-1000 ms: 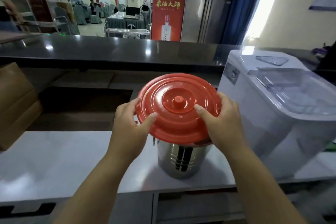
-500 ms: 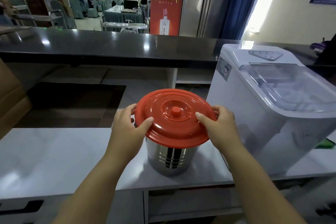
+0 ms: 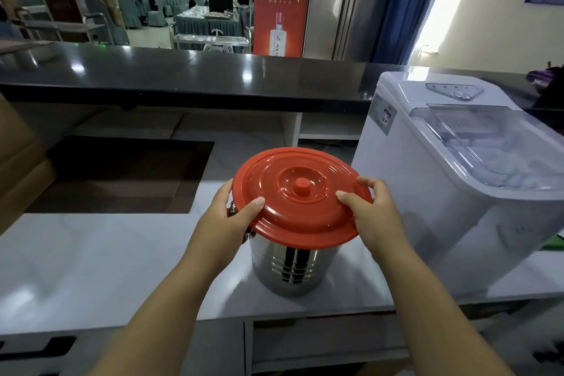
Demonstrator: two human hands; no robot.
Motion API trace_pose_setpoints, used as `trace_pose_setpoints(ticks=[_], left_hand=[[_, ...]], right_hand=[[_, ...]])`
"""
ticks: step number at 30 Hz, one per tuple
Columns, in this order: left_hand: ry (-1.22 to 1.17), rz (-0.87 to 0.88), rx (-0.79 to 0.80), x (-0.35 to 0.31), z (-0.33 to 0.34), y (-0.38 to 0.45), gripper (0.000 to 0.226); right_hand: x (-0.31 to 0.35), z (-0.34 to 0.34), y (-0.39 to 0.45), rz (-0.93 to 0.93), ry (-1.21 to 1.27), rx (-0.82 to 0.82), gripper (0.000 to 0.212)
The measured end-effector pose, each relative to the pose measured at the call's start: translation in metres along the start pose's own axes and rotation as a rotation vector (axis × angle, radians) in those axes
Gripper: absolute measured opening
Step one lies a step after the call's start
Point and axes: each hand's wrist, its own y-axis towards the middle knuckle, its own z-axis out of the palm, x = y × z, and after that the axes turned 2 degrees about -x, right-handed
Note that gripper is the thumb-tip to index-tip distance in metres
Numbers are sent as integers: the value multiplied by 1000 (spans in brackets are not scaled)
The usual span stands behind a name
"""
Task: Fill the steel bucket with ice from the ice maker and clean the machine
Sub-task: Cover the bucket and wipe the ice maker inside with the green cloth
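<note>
You've got both hands on the red lid (image 3: 300,197), left hand (image 3: 227,221) gripping its left edge and right hand (image 3: 374,218) gripping the right, thumbs on top. The lid sits tilted over the steel bucket (image 3: 291,265), which stands on the pale tabletop (image 3: 91,268) just beside the white ice maker (image 3: 464,186).

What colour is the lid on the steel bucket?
Orange-red, knob included; the lid shows clearly in the head view, sitting on the steel bucket.
</note>
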Motion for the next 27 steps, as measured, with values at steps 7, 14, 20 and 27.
trace_pose_setpoints(ticks=[7,14,20,27], left_hand=[[-46,32,-38,1,-10,3,26],[-25,41,-81,8,-37,12,40],[-27,14,-69,12,-53,20,42],[43,-34,-114,17,-54,14,80]], right_hand=[[1,15,-2,-16,25,15,45],[8,41,-8,-51,26,51,45],[12,57,-13,-74,-4,59,47],[14,55,-16,-87,-34,59,47]])
